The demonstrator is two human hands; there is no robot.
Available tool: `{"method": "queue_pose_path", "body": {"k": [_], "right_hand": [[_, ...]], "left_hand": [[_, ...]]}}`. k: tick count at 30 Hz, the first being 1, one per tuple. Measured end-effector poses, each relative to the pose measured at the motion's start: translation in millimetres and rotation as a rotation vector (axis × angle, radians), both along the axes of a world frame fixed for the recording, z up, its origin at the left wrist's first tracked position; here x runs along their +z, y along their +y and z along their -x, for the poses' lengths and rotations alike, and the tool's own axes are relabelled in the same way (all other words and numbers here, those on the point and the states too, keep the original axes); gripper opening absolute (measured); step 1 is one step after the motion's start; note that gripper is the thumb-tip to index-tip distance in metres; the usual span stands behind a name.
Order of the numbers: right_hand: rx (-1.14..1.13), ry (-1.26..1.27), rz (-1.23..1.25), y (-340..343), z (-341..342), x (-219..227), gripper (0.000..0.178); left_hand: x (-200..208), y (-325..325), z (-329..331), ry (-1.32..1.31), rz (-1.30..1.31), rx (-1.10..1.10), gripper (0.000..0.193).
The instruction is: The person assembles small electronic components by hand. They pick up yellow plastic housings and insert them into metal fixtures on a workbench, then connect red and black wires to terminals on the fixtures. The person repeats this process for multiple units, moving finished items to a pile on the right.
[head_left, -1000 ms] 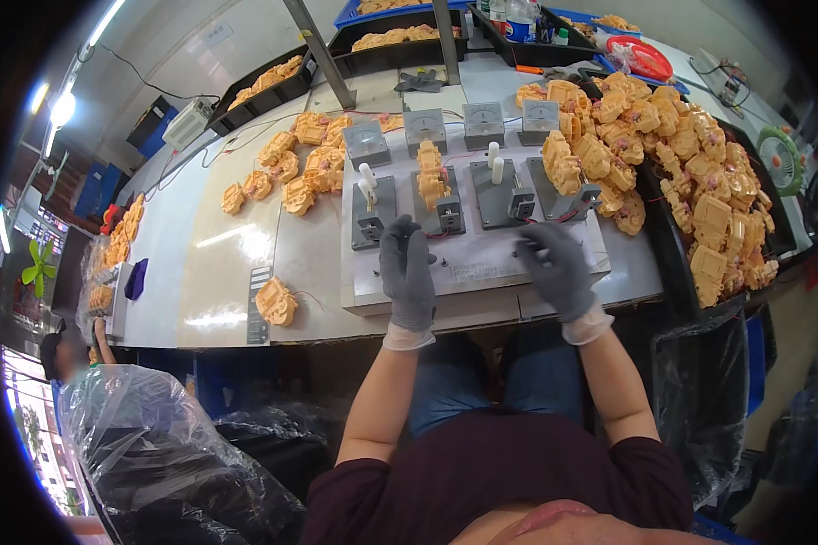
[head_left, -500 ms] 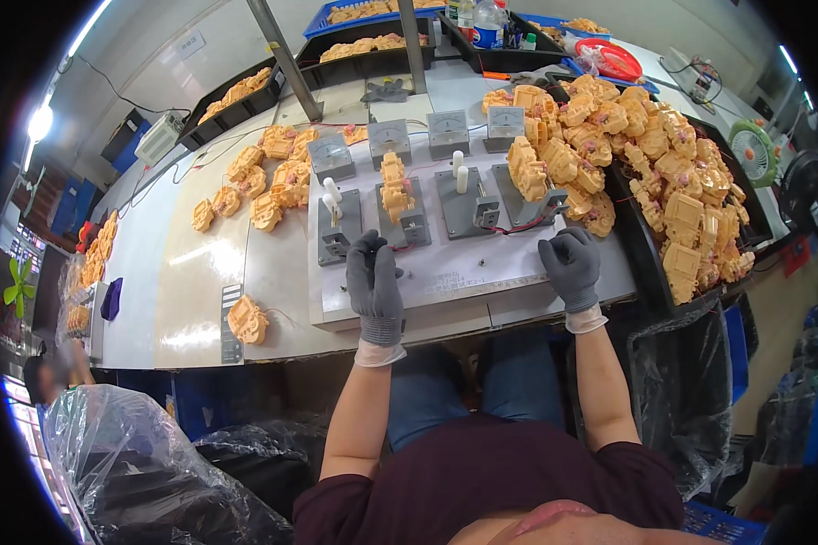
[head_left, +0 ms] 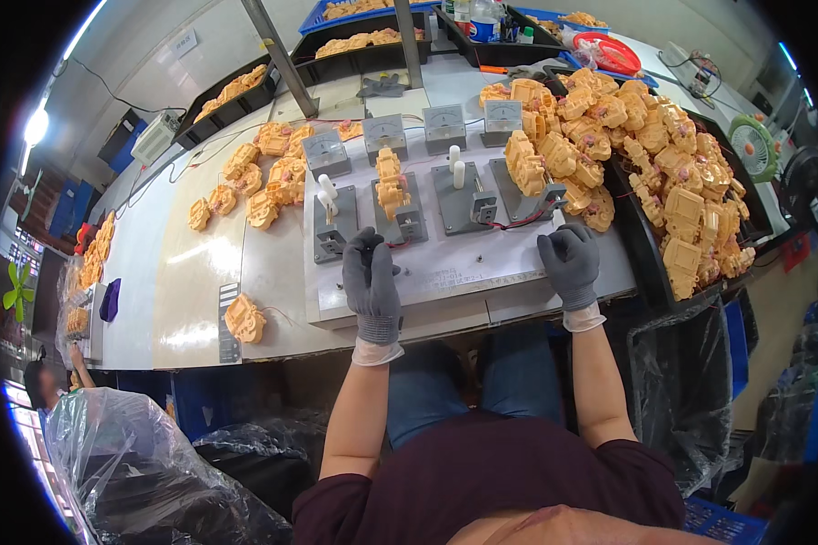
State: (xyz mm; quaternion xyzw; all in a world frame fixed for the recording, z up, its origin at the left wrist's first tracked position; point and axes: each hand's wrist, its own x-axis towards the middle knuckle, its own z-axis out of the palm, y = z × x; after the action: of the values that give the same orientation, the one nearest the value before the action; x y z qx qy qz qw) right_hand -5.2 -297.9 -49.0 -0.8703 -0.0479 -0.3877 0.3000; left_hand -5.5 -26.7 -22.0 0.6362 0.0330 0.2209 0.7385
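Grey-gloved, my left hand (head_left: 370, 277) is at the front of a white test board (head_left: 445, 259), its fingers curled together; whatever they may hold is hidden. Just beyond it, an orange plastic housing (head_left: 390, 186) sits upright on a grey fixture (head_left: 411, 222) with a red wire at its front. My right hand (head_left: 570, 263), also gloved and closed, is by the board's right front, and its fingertips do not show what is in them. Another orange housing (head_left: 523, 163) is mounted on the rightmost fixture (head_left: 511, 202). Between these, a fixture (head_left: 461, 209) with white posts bears no housing.
Several analog meters (head_left: 444, 127) line the board's back edge. A large heap of orange housings (head_left: 682, 200) overflows a black tray (head_left: 641, 245) on the right. More housings (head_left: 273, 186) lie left of the board, with a single housing (head_left: 244, 320) near the table edge.
The whole view has shifted very slightly. Both hands stay closed at nearly the same places, and the mounted housings have not moved.
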Motion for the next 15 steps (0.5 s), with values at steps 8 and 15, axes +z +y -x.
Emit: {"method": "queue_pose_path", "body": {"k": [8,15], "right_hand": [[-0.001,0.033,-0.034,0.5,0.7,-0.2,0.014],[-0.005,0.025,-0.064,2.3,0.4,0.4,0.015]], "left_hand": [[0.5,0.0,0.2,0.008,-0.001,-0.003,0.030],[0.2,0.5,0.5,0.003,-0.003,-0.014,0.029]]}}
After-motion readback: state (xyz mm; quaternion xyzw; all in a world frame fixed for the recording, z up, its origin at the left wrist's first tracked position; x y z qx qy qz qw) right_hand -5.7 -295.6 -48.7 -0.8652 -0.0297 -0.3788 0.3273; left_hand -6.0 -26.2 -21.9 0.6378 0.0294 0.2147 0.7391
